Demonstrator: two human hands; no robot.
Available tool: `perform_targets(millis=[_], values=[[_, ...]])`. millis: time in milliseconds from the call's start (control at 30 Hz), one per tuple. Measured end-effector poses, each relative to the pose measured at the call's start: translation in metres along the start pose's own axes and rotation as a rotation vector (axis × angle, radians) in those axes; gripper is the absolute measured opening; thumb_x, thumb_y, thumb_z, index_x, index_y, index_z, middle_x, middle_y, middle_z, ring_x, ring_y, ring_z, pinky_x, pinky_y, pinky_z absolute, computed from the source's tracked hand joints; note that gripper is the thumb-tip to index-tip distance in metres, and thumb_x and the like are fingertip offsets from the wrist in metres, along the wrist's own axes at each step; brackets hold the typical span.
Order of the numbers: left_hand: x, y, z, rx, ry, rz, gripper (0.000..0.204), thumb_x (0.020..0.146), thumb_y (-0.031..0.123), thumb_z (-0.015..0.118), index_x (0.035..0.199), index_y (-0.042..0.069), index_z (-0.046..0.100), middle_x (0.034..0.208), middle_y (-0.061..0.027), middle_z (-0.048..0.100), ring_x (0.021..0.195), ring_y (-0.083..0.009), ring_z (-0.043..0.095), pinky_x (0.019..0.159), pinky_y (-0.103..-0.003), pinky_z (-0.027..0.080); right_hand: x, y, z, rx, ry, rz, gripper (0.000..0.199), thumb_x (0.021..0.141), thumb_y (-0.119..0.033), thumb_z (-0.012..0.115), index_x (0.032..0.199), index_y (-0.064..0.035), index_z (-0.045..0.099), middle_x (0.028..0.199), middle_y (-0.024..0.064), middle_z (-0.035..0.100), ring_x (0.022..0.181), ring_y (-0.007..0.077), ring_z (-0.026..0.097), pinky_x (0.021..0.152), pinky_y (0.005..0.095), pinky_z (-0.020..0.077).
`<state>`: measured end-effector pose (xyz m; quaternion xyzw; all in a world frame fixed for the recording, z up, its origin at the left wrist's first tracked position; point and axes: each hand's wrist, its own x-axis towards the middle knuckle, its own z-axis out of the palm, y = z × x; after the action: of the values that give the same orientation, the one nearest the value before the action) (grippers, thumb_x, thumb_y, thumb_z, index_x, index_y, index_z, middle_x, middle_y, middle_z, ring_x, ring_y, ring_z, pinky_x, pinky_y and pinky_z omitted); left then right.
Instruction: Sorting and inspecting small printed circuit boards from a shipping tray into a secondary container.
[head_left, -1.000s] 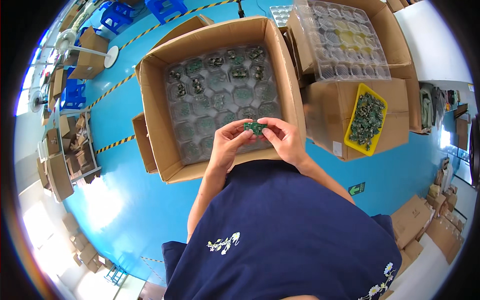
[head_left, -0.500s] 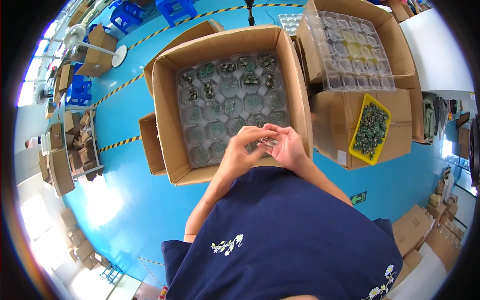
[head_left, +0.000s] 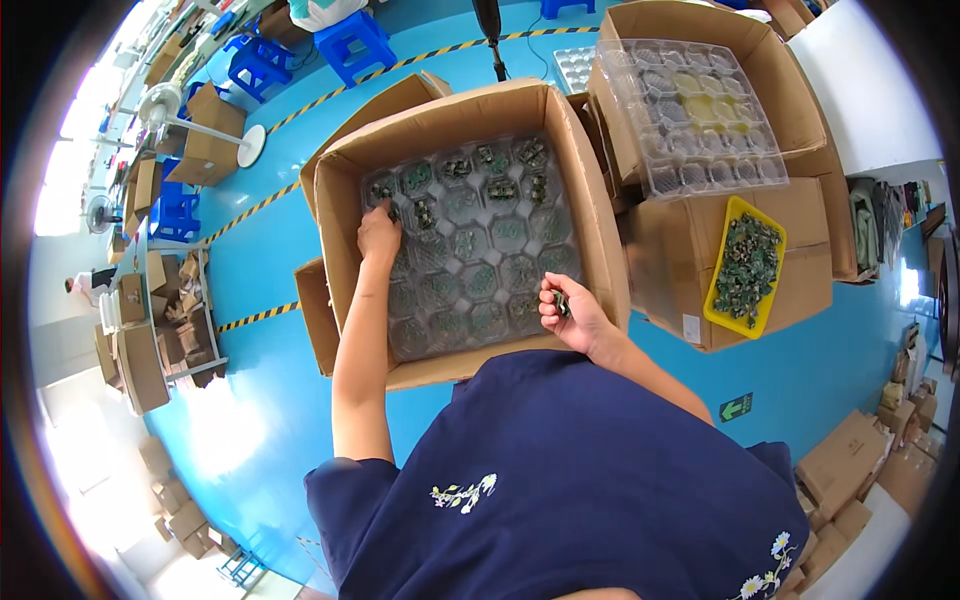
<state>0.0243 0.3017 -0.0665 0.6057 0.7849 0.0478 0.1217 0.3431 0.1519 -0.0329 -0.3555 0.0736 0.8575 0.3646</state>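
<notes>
A clear plastic tray (head_left: 462, 203) with several round pockets lies inside an open cardboard box (head_left: 598, 215). Small green circuit boards (head_left: 501, 190) sit in pockets along its far rows. At the tray's left side my left hand (head_left: 380, 236) reaches down, fingertips pinched at a pocket in the second row; a small dark part, seemingly a circuit board, shows at them. My right hand (head_left: 575, 318) hovers above the near right corner of the tray, its fingers curled round several small circuit boards (head_left: 562, 303).
A yellow bin (head_left: 715, 305) heaped with circuit boards stands on a closed carton (head_left: 655, 265) at the right. Behind it, an empty clear tray (head_left: 695, 120) leans over another open box (head_left: 790, 85). A dark pole (head_left: 488, 25) rises beyond the box. Blue stools (head_left: 355, 45) stand farther off.
My hands were together above the near side of the tray. Now the left has gone out to the tray's left side, while the right stays near and has closed round the boards.
</notes>
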Motion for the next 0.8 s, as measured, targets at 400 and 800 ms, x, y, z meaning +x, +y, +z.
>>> perform_targets(millis=[400,800], values=[[0.005,-0.023,0.020,-0.140,0.139,0.025,0.042,0.075,0.012,0.070,0.116,0.010,0.063,0.096,-0.0153,0.069,0.093,-0.0289,0.066,0.080,-0.039,0.051,0.006,-0.003,-0.004,0.009,0.084,-0.100,0.019,0.093,-0.024,0.052,0.080,-0.0089,0.052,0.067,-0.0009,0.051,0.055,0.0090,0.046,0.046,0.0226,0.0383],[-0.173,0.131,-0.057,-0.904,-0.270,0.467,0.037,0.074,0.003,0.071,0.110,0.006,0.065,0.106,-0.0105,0.065,0.095,-0.0210,0.062,0.080,-0.031,0.050,0.005,0.000,0.015,0.036,-0.027,-0.028,0.028,0.092,-0.033,0.053,0.101,-0.0077,0.057,0.100,0.0065,0.057,0.095,0.0204,0.056,0.084,0.0363,0.0481]])
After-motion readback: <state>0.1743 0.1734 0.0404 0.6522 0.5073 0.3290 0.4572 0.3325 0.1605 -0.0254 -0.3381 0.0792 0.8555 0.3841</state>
